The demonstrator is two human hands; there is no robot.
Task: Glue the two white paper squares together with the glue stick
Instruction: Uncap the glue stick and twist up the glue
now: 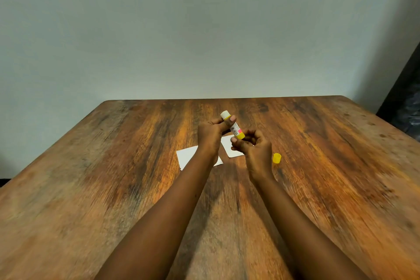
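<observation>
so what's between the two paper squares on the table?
Head view: only a bare strip of wood table separates the left paper square from the right paper square; they lie apart. Both hands hold the glue stick above that gap.

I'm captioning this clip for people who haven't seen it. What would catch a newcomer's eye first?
The glue stick, uncapped and held up between both hands at the centre: the left hand grips its barrel, the right hand its yellow base. Its yellow cap sits on the wooden table right of the hands, and two white paper squares lie beneath them.
</observation>
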